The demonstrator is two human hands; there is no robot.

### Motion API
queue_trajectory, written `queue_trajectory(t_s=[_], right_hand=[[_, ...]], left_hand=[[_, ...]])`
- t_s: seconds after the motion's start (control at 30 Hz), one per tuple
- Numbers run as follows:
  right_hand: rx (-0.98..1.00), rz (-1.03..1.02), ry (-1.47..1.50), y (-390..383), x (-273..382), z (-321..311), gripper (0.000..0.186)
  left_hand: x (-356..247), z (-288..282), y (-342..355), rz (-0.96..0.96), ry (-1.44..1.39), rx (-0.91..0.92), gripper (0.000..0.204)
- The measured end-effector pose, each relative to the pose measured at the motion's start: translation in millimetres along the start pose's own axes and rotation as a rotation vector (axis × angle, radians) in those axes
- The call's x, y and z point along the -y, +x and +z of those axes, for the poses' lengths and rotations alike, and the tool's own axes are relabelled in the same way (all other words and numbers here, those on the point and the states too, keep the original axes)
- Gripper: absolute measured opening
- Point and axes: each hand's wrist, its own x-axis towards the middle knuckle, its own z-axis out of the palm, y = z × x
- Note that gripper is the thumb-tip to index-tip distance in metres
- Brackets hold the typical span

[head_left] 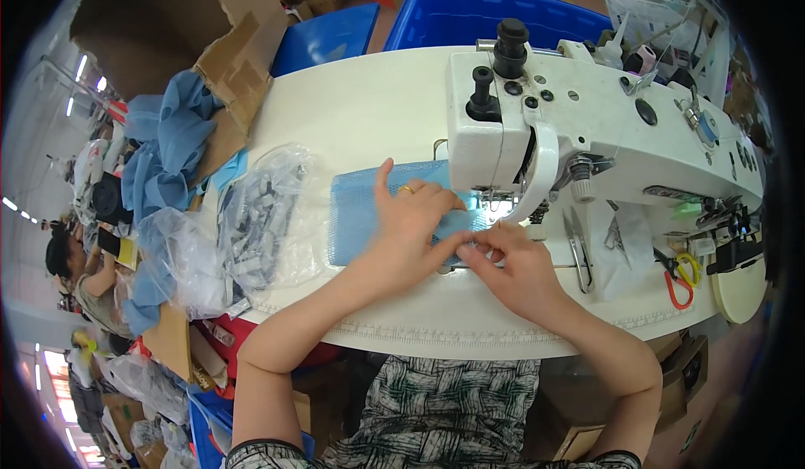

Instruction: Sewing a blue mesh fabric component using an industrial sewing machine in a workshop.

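Note:
A light blue mesh fabric [352, 214] lies on the white sewing table under the sewing machine [486, 146]. My left hand [402, 226] rests on it with fingers spread and slightly bent, a ring on one, its thumb reaching to my right hand's fingertips. Beside the lit needle area, my right hand [511, 268] has its fingers pinched on the fabric's near edge; exactly what is between the fingertips is small. Right of that hand lie metal tweezers [584, 264], small thread snips [618, 238] and red-and-yellow scissors [677, 289].
A plastic bag of grey pieces [260, 217], blue fabric [172, 129] and an open cardboard box [239, 58] lie left. Blue bins [444, 12] stand behind the table [319, 108]. A ruler strip runs along its front edge. Another person [92, 280] holds something dark at far left.

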Motion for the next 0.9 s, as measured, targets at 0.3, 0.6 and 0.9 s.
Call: queue_trajectory(t_s=[0.3, 0.6, 0.9], right_hand=[[0.005, 0.005, 0.331, -14, 4, 14, 0.014], [-0.083, -0.506, -0.406, -42, -9, 4, 0.022], [-0.189, -0.586, -0.464, -42, -9, 8, 0.020]], left_hand=[[-24, -3, 4, 0.083, 0.068, -0.020, 0.022], [-21, 33, -3, 0.086, -0.070, 0.000, 0.016], [-21, 23, -15, 0.167, 0.082, 0.099, 0.030]])
